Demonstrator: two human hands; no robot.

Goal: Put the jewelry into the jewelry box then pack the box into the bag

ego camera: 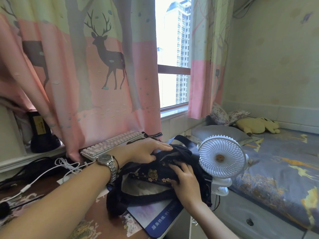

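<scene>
A dark bag (151, 176) with small flower prints lies on the counter (96, 219), its mouth gaping toward the camera with a pale lining showing inside. The left hand (146, 150), a metal watch (107, 163) on its wrist, lies on the bag's far upper edge, fingers stretched over the fabric and thumb tucked under a fold. The right hand (185, 181) presses on the bag's right side, fingers spread and lightly curled into the cloth. The jewelry box cannot be seen; whether it is inside the bag I cannot tell. Just right of the bag stands a white clip fan (222, 157), close against the right hand. Behind the bag a pale keyboard (112, 144) lies under the deer-print curtain (82, 69). A white cable (51, 171) trails to the left, and a blue-edged mat (155, 219) lies under the bag
</scene>
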